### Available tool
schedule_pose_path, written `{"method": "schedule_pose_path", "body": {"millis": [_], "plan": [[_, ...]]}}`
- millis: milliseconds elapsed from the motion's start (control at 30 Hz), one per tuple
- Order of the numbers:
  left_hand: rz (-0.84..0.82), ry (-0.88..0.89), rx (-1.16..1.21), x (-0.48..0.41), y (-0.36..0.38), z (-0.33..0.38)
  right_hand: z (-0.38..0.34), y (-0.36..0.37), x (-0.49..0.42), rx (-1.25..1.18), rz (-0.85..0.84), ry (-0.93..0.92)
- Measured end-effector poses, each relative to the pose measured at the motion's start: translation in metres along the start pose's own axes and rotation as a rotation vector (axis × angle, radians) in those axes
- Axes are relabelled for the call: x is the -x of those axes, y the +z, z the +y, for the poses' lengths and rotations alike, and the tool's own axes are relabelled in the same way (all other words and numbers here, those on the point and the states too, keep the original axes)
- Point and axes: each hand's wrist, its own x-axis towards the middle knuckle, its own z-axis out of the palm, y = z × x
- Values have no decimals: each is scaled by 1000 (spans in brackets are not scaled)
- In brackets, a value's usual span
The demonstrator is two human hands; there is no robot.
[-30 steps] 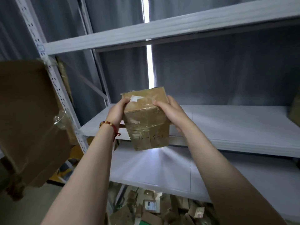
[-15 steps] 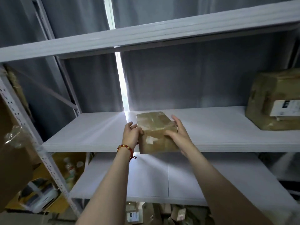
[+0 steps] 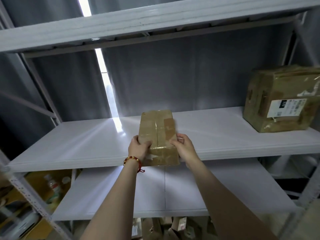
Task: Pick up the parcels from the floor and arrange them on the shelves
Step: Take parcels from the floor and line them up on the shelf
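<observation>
The small parcel (image 3: 158, 134) lies lengthwise on the middle shelf (image 3: 78, 144), its far end well in on the board and its near end at the front edge, between both hands. The left hand (image 3: 139, 148) grips the near left corner, thumb curled over the top; the right hand (image 3: 184, 148) pinches the near right corner the same way. So both hands hold the parcel, 1 at each side.

It is a brown cardboard box wound in glossy clear tape. It looks light, since 2 corner grips manage it, and stiff enough to keep its shape, though the edges are rounded and a little crushed. The tape probably makes the faces slippery, so the safer hold is across the 2 long sides with thumbs on top, or flat palms on the near face to push it. It should slide easily on the smooth white board.

The near face carries only a torn white scrap of sticker (image 3: 152, 156), with nothing legible. The large parcel (image 3: 284, 99) at the right end of the same shelf, well apart from it, bears a white shipping label (image 3: 286, 108) with a black block of pale digits, fine print and a square code, all too small to read reliably. More parcels (image 3: 166, 226) lie on the floor under the lower shelf (image 3: 121, 196)
</observation>
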Motion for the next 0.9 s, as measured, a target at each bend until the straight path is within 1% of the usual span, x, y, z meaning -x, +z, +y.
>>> {"method": "schedule_pose_path", "body": {"millis": [133,267,333,400,467,567,633,700,800,900], "plan": [[-4,48,-42,-8,13,4,-1,-11,-11,-48,-16,61],[-18,77,-167,-16,26,14,-6,-32,-18,-108,-48,265],[-2,117,-261,-17,36,19,-5,-37,-24,-122,1,285],[30,139,-315,-19,48,19,-3,-39,-29,-152,109,267],[40,136,-314,-16,62,21,-4,-43,-32,-186,221,239],[41,135,-340,-7,82,27,-7,-56,-38,-119,455,125],[64,126,-389,-4,95,30,-12,-63,-38,-80,585,4],[63,126,-409,-3,107,35,-15,-69,-34,-47,661,-127],[-8,105,-411,-4,120,44,-14,-79,-26,-21,716,-306],[-25,105,-442,-5,129,55,-8,-85,-15,88,763,-584]]}}
